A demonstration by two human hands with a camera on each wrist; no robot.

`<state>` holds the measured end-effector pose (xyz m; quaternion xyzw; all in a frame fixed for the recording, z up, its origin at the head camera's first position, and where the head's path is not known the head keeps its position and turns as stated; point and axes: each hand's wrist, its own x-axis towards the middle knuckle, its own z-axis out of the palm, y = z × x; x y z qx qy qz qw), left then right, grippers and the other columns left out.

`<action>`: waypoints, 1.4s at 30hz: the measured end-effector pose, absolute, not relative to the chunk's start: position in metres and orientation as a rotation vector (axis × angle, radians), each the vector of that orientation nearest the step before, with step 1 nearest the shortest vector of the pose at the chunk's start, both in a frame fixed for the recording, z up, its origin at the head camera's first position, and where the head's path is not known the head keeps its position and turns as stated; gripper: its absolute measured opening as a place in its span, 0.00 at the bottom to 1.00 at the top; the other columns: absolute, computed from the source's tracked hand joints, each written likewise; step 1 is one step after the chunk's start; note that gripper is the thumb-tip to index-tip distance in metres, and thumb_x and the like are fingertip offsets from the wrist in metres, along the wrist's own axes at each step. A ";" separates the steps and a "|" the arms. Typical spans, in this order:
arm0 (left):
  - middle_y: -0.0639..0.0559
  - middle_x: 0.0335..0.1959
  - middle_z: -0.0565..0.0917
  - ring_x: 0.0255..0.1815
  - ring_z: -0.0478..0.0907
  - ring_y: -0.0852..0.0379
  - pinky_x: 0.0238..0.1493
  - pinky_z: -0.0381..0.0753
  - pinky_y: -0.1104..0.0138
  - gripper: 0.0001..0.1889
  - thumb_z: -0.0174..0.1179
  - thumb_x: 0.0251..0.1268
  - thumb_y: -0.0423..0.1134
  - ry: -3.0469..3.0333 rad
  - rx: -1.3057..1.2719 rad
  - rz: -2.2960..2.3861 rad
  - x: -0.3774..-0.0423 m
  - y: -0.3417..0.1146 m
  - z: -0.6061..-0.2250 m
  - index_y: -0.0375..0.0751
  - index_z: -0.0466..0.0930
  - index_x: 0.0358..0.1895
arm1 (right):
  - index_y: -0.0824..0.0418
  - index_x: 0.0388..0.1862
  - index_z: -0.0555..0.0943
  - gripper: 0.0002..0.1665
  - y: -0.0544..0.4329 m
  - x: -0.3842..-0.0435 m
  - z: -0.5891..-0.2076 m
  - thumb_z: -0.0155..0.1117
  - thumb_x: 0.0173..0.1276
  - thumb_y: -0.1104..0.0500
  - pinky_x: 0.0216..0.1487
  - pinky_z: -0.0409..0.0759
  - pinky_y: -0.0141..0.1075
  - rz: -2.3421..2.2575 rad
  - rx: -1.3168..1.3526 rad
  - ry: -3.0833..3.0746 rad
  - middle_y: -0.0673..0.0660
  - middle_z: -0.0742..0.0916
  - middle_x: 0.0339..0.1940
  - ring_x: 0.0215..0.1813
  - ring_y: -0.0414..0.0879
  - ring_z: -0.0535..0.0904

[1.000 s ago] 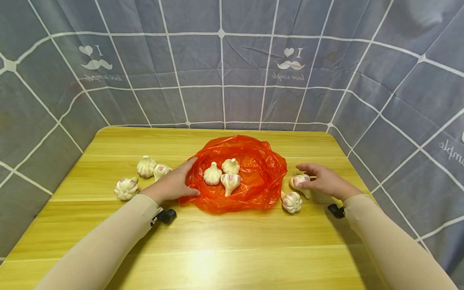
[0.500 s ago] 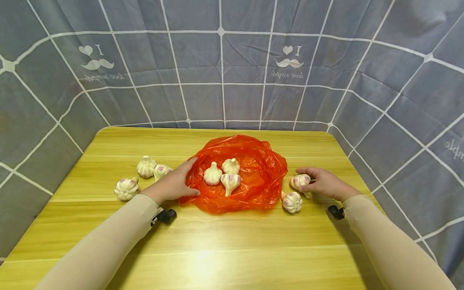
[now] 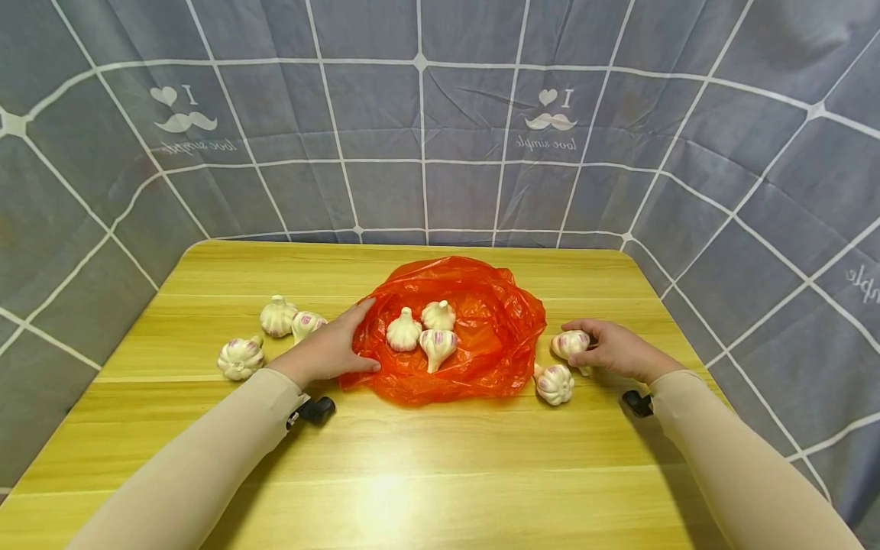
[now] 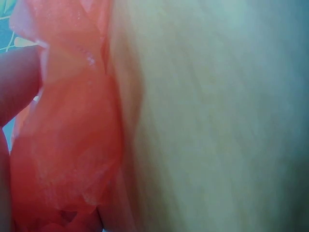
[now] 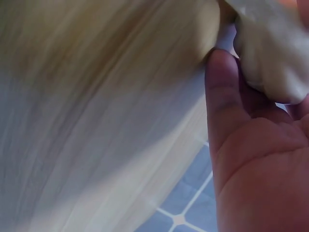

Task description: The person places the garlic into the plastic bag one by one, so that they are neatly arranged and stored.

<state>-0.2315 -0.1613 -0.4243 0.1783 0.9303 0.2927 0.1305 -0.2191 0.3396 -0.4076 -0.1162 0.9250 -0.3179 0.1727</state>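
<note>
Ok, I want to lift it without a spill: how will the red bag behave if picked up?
The bag will probably flop, since its thin film is crumpled. The three bulbs lying in its open middle might roll out if one side lifts first. Its sheen hints that it could be slightly slippery.

The bag (image 3: 490, 367) is thin, crinkled, see-through red plastic, spread mid-table with its mouth open and its left edge at the left hand (image 3: 331, 344). Three creamy garlic bulbs lie together inside: the left one (image 3: 403, 330) and the far one (image 3: 438, 315) stem up, the near one (image 3: 438, 345), purple-streaked, with its stem toward the near side. Right of the bag, another bulb (image 3: 569, 344), white with purple streaks, lies on its side between the thumb and fingers of the right hand (image 3: 622, 350), stem pointing near and right.
</note>
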 end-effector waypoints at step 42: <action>0.39 0.88 0.51 0.83 0.59 0.31 0.81 0.61 0.37 0.62 0.78 0.58 0.51 2.710 0.519 0.838 -0.232 -0.162 -0.426 0.50 0.42 0.88 | 0.66 0.74 0.74 0.40 0.339 -0.218 -0.409 0.77 0.68 0.52 0.69 0.75 0.52 -0.892 -0.305 2.646 0.66 0.86 0.61 0.60 0.54 0.80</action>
